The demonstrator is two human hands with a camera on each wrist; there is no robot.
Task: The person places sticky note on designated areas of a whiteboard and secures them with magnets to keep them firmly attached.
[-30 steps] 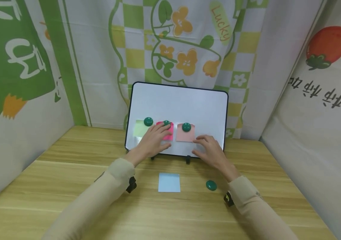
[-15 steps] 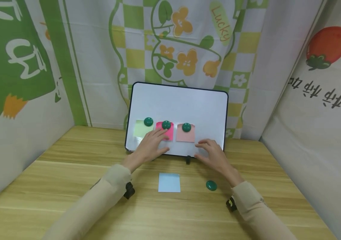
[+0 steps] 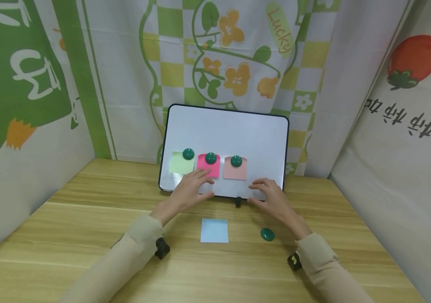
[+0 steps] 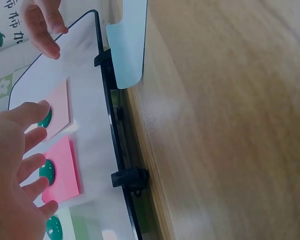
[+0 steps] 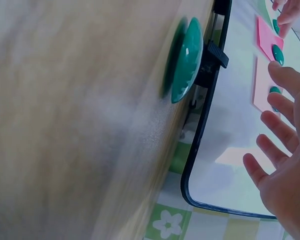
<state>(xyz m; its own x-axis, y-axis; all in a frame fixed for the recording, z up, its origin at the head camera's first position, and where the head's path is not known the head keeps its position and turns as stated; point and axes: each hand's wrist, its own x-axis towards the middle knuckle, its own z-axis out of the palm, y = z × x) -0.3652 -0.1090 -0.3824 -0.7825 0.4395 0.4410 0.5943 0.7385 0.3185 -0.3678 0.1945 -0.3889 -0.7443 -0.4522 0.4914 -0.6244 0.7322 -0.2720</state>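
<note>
A white magnetic board [image 3: 227,130] with a dark frame leans upright at the back of the table. On it sit a light green sticky note [image 3: 179,163], a hot pink note [image 3: 215,171] and a pale pink note [image 3: 234,171], each under a round green magnet. My left hand [image 3: 189,191] hovers before the hot pink note, fingers spread, holding nothing. To the right, my right hand [image 3: 273,201] stands in front of the board's lower right part, its fingers loosely bent around nothing. A blue sticky note [image 3: 214,230] and a loose green magnet [image 3: 267,234] lie on the table.
The wooden table [image 3: 86,219] is boxed in by printed cloth walls on the left, right and back. Black clip feet [image 3: 238,202] hold the board's lower edge. Dark wrist cameras [image 3: 161,248] hang below both sleeves.
My left hand has drawn back down and left, uncovering the magnet on the hot pink note. My right hand has shifted slightly right and down. Notes and magnets stay put.
</note>
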